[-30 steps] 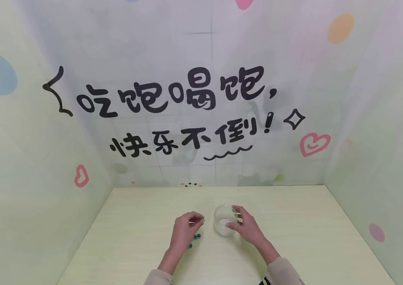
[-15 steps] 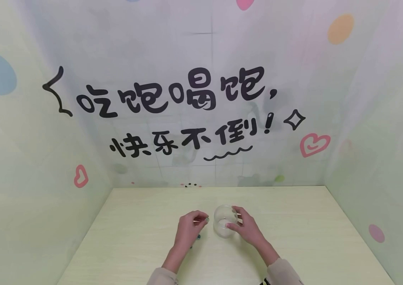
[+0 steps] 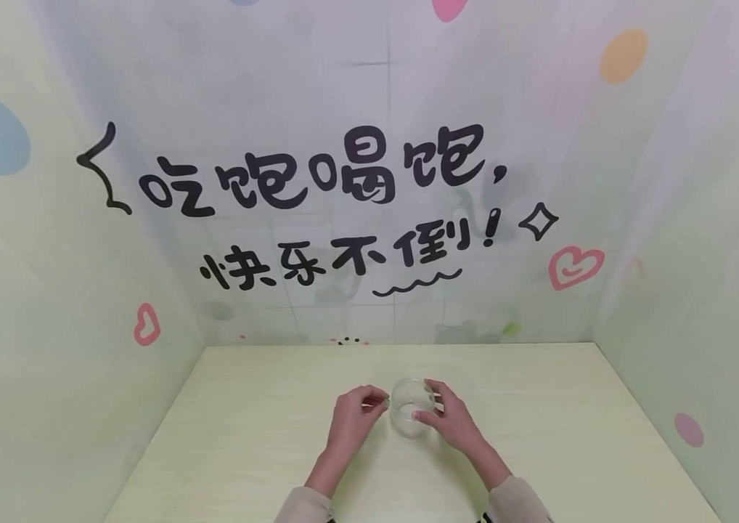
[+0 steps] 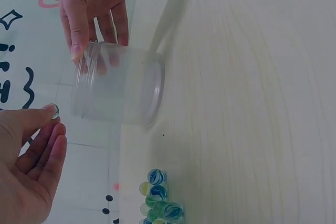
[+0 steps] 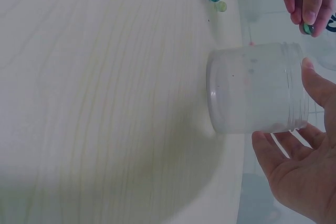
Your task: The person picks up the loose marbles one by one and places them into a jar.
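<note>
A clear, open-topped plastic jar (image 3: 411, 425) stands upright on the table, with nothing visible inside it. My right hand (image 3: 456, 420) grips its rim and side, thumb on the near side and fingers around the far side, as the right wrist view also shows. Between thumb and fingertips my left hand (image 3: 355, 420) pinches a small glass marble (image 4: 54, 110), greenish and see-through. That hand is just left of the jar, near rim height and apart from it. Several blue, green and yellow marbles (image 4: 157, 192) lie clustered on the table; in the head view the left hand hides them.
The pale wood-grain table (image 3: 539, 407) runs back to a printed fabric wall (image 3: 317, 312) with black lettering. More fabric walls close in the left and right sides.
My left hand has moved right with the marble, coming closer to the jar's rim and covering the marbles on the table in the head view. The right hand and jar have stayed in place.
</note>
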Action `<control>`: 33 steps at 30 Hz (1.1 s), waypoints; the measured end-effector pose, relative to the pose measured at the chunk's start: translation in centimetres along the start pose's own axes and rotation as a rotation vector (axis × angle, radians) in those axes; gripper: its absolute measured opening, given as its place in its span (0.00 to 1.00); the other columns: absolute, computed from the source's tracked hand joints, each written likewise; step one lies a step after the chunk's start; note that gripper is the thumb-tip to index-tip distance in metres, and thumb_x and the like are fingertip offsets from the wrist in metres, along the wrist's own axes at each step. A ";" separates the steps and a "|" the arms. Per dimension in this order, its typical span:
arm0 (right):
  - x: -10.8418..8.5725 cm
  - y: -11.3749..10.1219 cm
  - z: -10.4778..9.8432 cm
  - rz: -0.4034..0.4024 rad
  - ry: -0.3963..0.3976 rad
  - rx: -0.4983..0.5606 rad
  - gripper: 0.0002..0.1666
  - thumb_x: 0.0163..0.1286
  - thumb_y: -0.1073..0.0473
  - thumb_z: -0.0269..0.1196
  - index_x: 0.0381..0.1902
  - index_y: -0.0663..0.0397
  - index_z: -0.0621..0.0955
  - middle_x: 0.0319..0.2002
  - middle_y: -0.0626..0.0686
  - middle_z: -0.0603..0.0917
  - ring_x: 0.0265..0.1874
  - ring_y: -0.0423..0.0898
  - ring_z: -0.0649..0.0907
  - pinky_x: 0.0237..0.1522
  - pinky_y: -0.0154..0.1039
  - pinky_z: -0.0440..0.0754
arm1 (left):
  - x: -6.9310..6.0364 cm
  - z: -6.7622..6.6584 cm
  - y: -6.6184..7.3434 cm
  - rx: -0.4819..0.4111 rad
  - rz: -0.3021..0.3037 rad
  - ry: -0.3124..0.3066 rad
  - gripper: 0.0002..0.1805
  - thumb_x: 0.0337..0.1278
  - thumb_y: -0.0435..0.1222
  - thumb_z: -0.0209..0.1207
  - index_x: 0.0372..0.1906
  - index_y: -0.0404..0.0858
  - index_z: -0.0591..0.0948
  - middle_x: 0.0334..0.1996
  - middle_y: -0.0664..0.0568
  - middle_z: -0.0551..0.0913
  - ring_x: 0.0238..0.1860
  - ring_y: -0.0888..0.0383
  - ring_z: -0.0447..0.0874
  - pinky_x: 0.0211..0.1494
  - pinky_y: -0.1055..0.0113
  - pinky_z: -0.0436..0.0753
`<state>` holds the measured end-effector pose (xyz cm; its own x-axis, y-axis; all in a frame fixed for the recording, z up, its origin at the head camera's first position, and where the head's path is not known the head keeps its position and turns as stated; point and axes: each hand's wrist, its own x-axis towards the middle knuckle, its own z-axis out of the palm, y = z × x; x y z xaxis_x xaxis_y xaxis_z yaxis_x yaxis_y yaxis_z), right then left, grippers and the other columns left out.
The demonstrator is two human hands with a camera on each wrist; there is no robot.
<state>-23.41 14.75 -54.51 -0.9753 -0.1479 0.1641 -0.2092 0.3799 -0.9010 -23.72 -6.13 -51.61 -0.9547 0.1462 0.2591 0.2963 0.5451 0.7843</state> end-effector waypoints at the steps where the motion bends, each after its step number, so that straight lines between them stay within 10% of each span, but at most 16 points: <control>1: 0.0 0.0 0.0 -0.014 0.001 -0.003 0.40 0.65 0.55 0.69 0.66 0.72 0.67 0.61 0.72 0.75 0.57 0.69 0.78 0.56 0.58 0.83 | 0.0 0.1 0.0 0.000 0.001 -0.002 0.06 0.56 0.28 0.67 0.39 0.38 0.87 0.35 0.50 0.89 0.38 0.57 0.87 0.40 0.77 0.85; 33: 0.0 -0.5 0.2 0.087 0.014 0.050 0.38 0.64 0.64 0.69 0.68 0.68 0.67 0.64 0.70 0.74 0.61 0.67 0.76 0.61 0.61 0.79 | 1.1 1.1 1.2 -0.017 0.001 -0.020 0.07 0.55 0.29 0.68 0.39 0.39 0.87 0.35 0.51 0.89 0.39 0.58 0.87 0.40 0.79 0.84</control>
<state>-23.27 14.40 -54.15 -0.9906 -0.1030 0.0896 -0.1200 0.3446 -0.9310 -24.41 -4.42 -51.06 -0.9549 0.1629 0.2484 0.2971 0.5309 0.7936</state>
